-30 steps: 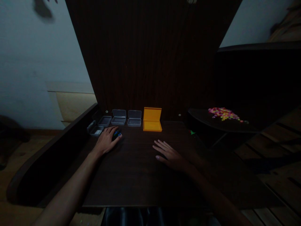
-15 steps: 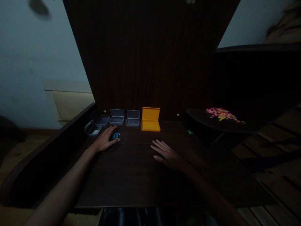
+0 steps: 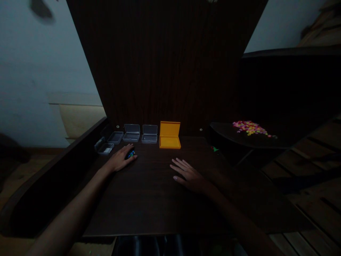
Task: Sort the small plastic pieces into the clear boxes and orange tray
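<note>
My left hand (image 3: 118, 160) rests on the dark desk at the left, its thumb and fingers curved around a small puzzle cube (image 3: 131, 154). Blue and green squares of the cube show between thumb and fingers; the rest is hidden by the hand. To the right, my right hand (image 3: 188, 175) lies palm down on the desk with its fingers spread, holding nothing. Beyond the hands stands an open yellow box (image 3: 169, 143), its lid leaning up against the back panel.
Several clear plastic boxes with raised lids, among them one clear box (image 3: 149, 138), line the back left. A raised side shelf (image 3: 226, 129) on the right carries a heap of colourful beads (image 3: 250, 128). Under its edge lies a small green thing (image 3: 214, 149).
My left hand has shifted very slightly around the cube, whose squares now show in a different arrangement. My right hand stays in place. The whole view has drifted a little.
</note>
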Tool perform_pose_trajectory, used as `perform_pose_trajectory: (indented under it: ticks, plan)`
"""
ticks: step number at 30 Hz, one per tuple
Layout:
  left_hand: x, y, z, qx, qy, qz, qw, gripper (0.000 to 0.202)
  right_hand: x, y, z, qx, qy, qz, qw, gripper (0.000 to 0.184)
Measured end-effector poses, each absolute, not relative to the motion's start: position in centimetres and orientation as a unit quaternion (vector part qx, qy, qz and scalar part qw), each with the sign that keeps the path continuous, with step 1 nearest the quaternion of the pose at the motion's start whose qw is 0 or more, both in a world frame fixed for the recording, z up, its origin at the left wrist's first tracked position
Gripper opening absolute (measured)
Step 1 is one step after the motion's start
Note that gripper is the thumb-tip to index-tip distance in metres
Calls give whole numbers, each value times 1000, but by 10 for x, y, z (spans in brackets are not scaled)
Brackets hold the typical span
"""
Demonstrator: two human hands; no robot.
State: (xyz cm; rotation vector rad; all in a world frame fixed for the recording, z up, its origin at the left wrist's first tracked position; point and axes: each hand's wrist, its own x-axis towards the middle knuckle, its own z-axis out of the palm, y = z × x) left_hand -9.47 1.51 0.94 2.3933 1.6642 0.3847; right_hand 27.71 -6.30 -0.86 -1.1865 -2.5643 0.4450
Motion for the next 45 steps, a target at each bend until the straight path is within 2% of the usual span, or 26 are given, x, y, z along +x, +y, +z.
perform_pose_trajectory:
  ticks: [13, 45]
  plan:
    - [-66, 6, 2, 839, 522, 116, 102, 78, 274, -64, -2, -427, -882, 161, 113, 57]
    - [7, -48, 7, 911, 367, 125, 138, 68, 276, -63, -9, -407, -895, 130, 130, 53]
